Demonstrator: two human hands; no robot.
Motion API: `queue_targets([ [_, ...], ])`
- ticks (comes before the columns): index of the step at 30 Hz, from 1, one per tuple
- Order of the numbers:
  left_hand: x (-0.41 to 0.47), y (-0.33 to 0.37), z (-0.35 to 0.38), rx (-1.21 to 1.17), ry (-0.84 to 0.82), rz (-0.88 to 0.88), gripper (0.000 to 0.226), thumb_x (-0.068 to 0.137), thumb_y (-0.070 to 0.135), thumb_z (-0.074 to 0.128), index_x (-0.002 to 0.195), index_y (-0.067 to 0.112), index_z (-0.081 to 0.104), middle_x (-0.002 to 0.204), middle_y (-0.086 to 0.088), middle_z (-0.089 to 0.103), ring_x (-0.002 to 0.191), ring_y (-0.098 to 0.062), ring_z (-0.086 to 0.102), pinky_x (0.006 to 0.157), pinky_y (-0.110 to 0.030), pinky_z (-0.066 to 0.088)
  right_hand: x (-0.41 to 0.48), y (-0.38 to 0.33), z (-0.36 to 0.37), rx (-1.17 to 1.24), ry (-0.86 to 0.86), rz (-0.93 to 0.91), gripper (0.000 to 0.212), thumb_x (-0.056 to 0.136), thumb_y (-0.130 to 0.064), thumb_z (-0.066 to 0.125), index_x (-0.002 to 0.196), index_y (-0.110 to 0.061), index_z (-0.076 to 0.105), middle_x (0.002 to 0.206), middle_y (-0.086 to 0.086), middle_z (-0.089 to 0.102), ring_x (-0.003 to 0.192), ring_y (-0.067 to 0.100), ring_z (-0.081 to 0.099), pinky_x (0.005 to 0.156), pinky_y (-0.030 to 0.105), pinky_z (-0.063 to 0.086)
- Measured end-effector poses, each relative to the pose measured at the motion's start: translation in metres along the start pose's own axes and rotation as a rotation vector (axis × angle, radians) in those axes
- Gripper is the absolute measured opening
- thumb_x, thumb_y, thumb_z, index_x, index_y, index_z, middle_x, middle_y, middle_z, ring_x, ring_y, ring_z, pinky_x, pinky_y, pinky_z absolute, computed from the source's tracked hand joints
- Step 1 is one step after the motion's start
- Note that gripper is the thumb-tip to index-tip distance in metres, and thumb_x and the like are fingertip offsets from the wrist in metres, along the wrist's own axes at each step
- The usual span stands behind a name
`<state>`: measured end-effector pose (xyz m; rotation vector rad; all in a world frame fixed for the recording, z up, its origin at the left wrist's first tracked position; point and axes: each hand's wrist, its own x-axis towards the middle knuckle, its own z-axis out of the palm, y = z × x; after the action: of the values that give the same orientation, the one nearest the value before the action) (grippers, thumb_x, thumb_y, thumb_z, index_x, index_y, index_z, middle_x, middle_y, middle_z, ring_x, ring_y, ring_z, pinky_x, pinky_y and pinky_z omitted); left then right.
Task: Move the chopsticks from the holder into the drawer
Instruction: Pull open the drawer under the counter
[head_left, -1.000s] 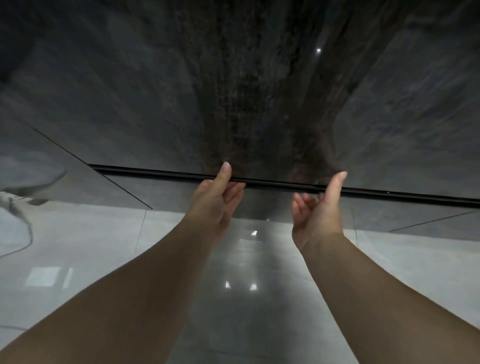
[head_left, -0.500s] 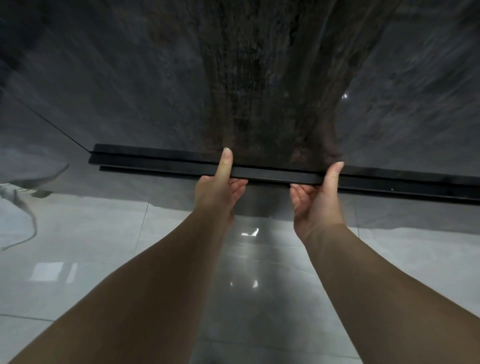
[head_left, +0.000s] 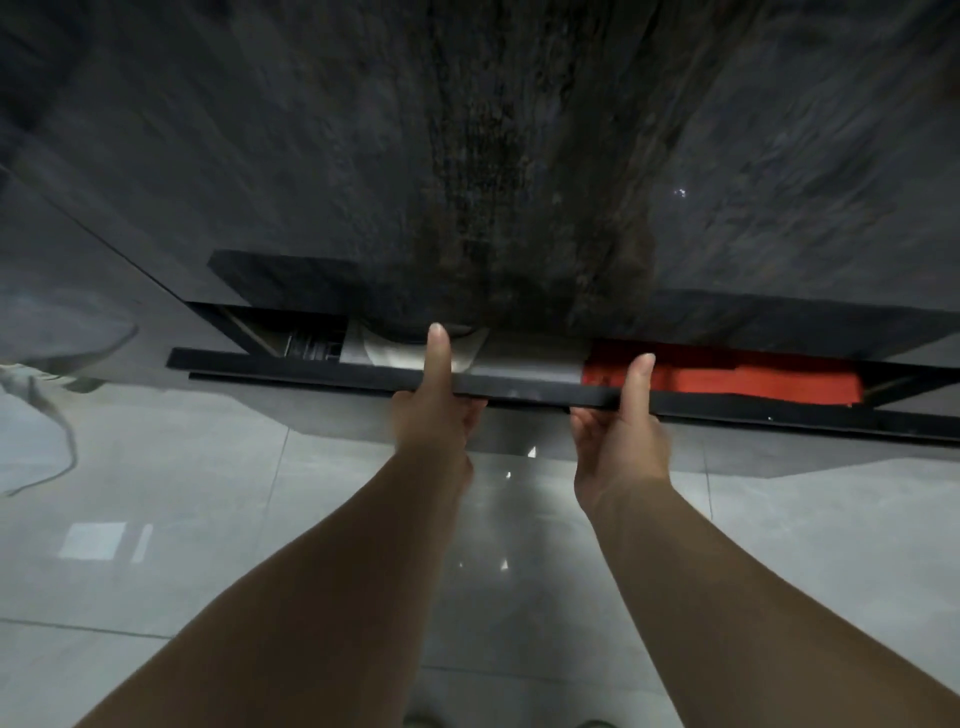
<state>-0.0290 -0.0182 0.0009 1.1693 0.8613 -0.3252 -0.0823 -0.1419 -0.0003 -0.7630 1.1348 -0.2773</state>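
Observation:
A dark drawer (head_left: 322, 369) under the dark stone countertop (head_left: 467, 156) stands a little way out. My left hand (head_left: 434, 410) grips its black front edge, thumb on top and fingers underneath. My right hand (head_left: 621, 436) holds the same edge further right in the same way. Inside the gap I see a red item (head_left: 727, 382) on the right, a white bowl-like thing (head_left: 410, 353) in the middle and a dark compartment at the left. No chopsticks or holder are in view.
Glossy light grey floor tiles (head_left: 208, 519) lie below the drawer. A pale cloth or cable shape (head_left: 47, 405) lies on the floor at the far left. The countertop overhangs the drawer's inside.
Both hands went from open under the countertop edge to gripping the drawer front. The drawer has slid out toward me, showing its contents.

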Motion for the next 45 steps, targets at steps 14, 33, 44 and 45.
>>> queue_targets([
  [14, -0.027, -0.021, -0.031, 0.078, 0.142, -0.016, 0.087, 0.049, 0.075, 0.073, 0.102, 0.006, 0.062, 0.087, -0.010, 0.073, 0.057, -0.015, 0.071, 0.054, -0.024, 0.055, -0.042, 0.014, -0.026, 0.067, 0.022, -0.001, 0.109, 0.037, -0.069, 0.073, 0.126, -0.007, 0.061, 0.102, 0.006, 0.068, 0.085, 0.020, 0.065, 0.064, 0.021, 0.054],
  [33, -0.040, -0.016, -0.049, 0.217, 0.041, 0.011, 0.066, 0.060, 0.073, 0.068, 0.082, 0.010, 0.061, 0.065, -0.007, 0.065, 0.059, -0.020, 0.065, 0.070, -0.035, 0.057, -0.044, 0.004, -0.049, -0.020, 0.054, 0.104, 0.066, 0.078, -0.061, 0.065, 0.106, -0.002, 0.062, 0.109, 0.024, 0.070, 0.098, 0.029, 0.071, 0.073, 0.027, 0.057],
  [44, -0.114, 0.047, -0.029, 0.450, -0.061, 0.045, 0.035, 0.086, 0.043, 0.062, 0.078, 0.009, 0.061, 0.064, -0.006, 0.065, 0.060, -0.020, 0.061, 0.060, -0.030, 0.049, -0.105, -0.081, -0.064, -0.006, 0.029, 0.097, 0.046, 0.097, -0.048, 0.047, 0.118, -0.010, 0.059, 0.115, 0.028, 0.067, 0.113, 0.038, 0.064, 0.085, 0.035, 0.055],
  [45, -0.124, 0.057, -0.025, 0.450, -0.078, 0.053, 0.031, 0.089, 0.038, 0.059, 0.080, 0.009, 0.061, 0.063, -0.005, 0.064, 0.057, -0.018, 0.060, 0.057, -0.028, 0.046, -0.118, -0.090, -0.064, -0.010, -0.014, 0.103, 0.046, 0.099, -0.045, 0.044, 0.124, -0.008, 0.059, 0.119, 0.029, 0.065, 0.117, 0.040, 0.060, 0.093, 0.039, 0.051],
])
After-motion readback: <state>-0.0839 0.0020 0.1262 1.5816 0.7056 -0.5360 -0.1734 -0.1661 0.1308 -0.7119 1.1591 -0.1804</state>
